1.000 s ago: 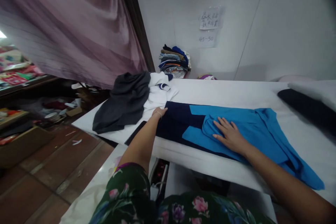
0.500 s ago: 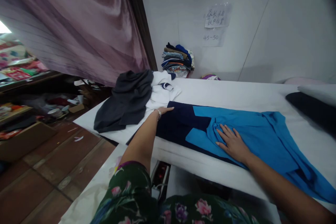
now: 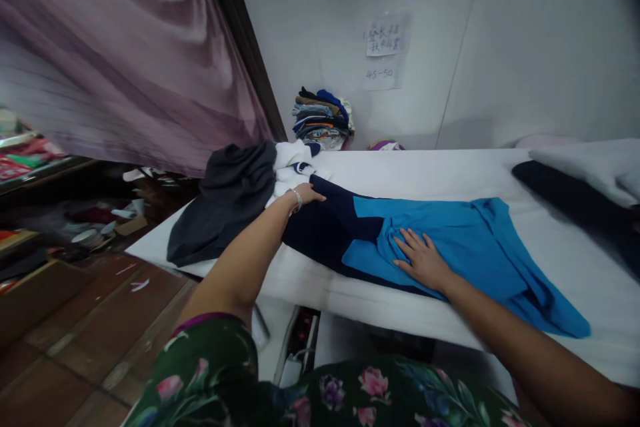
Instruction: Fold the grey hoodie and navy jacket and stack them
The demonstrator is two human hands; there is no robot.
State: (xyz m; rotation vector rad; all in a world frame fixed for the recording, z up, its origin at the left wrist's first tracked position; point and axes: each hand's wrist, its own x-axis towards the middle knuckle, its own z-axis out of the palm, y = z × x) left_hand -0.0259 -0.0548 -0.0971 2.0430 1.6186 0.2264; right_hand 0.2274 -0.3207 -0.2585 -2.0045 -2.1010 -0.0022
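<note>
A two-tone garment, navy at one end and bright blue (image 3: 465,233) over the rest, is spread lengthwise on the white-covered table. My left hand (image 3: 311,195), with a bracelet at the wrist, is closed on the far corner of the navy end (image 3: 320,233), which looks slightly raised. Flat on the blue fabric near its bunched middle lies my right hand (image 3: 423,259), fingers spread. Beyond my left forearm, a dark grey garment (image 3: 225,203) and a crumpled white garment (image 3: 287,177) rest at the table's left end.
A stack of folded clothes (image 3: 323,117) stands against the wall at the back. Dark fabric (image 3: 575,203) lies under a pale bundle (image 3: 590,163) at the right. A pinkish curtain (image 3: 125,47) hangs on the left, above cluttered shelves. Handwritten paper signs (image 3: 385,40) are on the wall.
The view has turned slightly right. My left hand has drawn up the navy end, which now looks bent and partly raised. My right hand stays pressed on the blue part.
</note>
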